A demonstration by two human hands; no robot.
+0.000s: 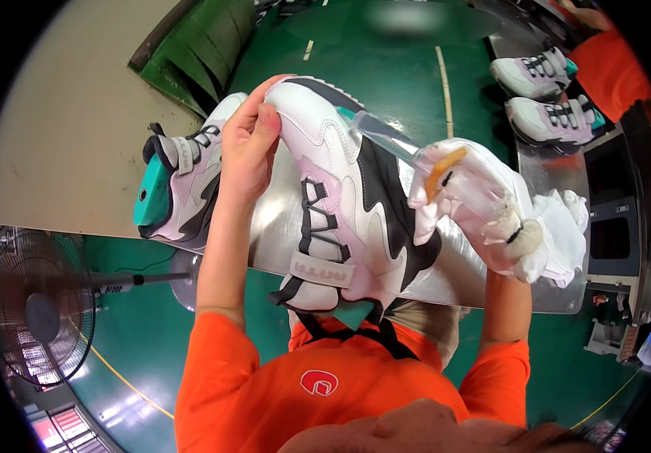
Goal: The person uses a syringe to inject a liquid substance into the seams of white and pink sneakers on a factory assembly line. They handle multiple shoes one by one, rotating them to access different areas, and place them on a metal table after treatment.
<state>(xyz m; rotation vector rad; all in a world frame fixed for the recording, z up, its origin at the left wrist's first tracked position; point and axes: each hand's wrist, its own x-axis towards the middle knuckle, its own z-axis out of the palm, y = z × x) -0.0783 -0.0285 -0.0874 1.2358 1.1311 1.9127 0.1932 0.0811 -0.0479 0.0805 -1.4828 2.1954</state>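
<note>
A white, lilac and black sneaker (328, 219) is tilted in front of me, its toe up and to the left. My left hand (254, 140) is bare and closed round the toe, thumb on the upper. My right hand (469, 196), in a white glove, is closed on a clear tube-like tool (390, 136) with a green tip. That tip touches or nearly touches the shoe's side near the sole. A dirty white cloth bundle (523, 238), tied with black, sits at my right wrist. Left of my left forearm rests a matching sneaker (189, 170) with a turquoise insert.
Under the shoes runs a metal work surface (269, 215). White cloth (559, 234) lies at its right end. Two more sneakers (556, 121) stand at the far right, near another person's orange sleeve (612, 72). A green flap (189, 57) hangs far left; a fan (38, 309) stands near left.
</note>
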